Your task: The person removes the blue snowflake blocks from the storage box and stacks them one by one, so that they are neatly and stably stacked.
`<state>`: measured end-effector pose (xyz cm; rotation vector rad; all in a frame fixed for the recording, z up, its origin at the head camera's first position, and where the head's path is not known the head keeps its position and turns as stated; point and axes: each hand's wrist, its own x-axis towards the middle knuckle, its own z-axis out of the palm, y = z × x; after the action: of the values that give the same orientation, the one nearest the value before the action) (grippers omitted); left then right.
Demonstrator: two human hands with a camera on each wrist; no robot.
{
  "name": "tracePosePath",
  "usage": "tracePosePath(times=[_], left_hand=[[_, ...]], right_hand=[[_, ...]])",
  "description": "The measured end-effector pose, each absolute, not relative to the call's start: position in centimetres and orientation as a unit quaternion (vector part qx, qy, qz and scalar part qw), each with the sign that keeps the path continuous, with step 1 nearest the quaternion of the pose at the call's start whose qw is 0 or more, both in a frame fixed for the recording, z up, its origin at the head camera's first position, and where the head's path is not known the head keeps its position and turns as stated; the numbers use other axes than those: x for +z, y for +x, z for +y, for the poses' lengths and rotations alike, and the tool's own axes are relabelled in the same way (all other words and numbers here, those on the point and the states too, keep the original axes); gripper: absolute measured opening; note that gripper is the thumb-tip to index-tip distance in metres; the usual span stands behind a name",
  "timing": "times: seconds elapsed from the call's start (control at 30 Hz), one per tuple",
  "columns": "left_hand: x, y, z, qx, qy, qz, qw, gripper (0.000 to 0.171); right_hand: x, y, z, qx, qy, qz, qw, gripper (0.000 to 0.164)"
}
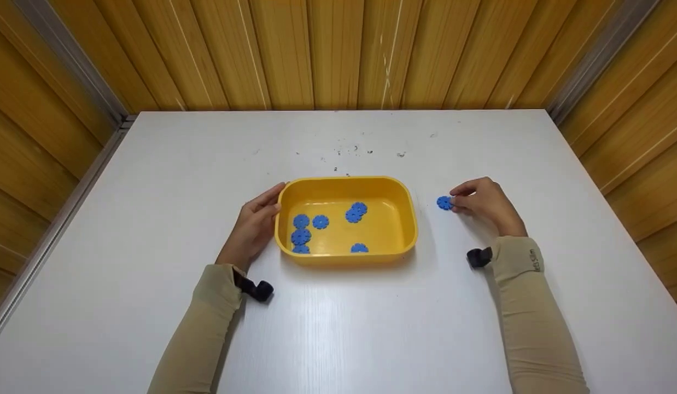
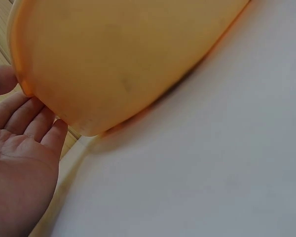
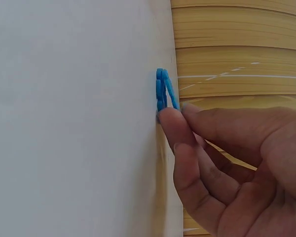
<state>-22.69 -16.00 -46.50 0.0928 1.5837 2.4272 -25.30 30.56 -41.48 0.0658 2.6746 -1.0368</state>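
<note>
My left hand (image 1: 250,227) holds the left end of a yellow plastic basin (image 1: 346,261), its thumb at the rim and its fingers round the back corner. Within the basin lie several blue notched plastic discs (image 1: 320,221), grouped mostly at the left, some overlapping. To the right of the basin, my right hand (image 1: 483,205) pinches a blue notched disc (image 1: 443,203) between thumb and fingertips, close over the table. Seen edge-on in the right wrist view, the blue piece (image 3: 160,89) shows two thin layers, meeting at one end and spread at the other.
Both hands work over a white table (image 1: 344,328) with dark scuff marks (image 1: 355,149) behind the basin. Wood-patterned panels (image 1: 338,54) rise at the back and both sides. A small black device (image 1: 256,288) is strapped at each wrist.
</note>
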Motion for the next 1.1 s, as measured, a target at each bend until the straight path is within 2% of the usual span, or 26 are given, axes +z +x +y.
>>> tracePosePath(times=[0.53,1.1], left_hand=[[-46.2,-22.9,-16.1,0.818,0.019,0.561,0.122,0.057],[-46.5,-22.6,-15.9,0.827,0.024,0.548,0.118,0.057]], right_hand=[[-41.2,-25.6,30.2,-0.345,0.017,0.928,0.138,0.037],[-39.0,-26.3,28.3,-0.322,-0.039,0.938,0.124,0.04]])
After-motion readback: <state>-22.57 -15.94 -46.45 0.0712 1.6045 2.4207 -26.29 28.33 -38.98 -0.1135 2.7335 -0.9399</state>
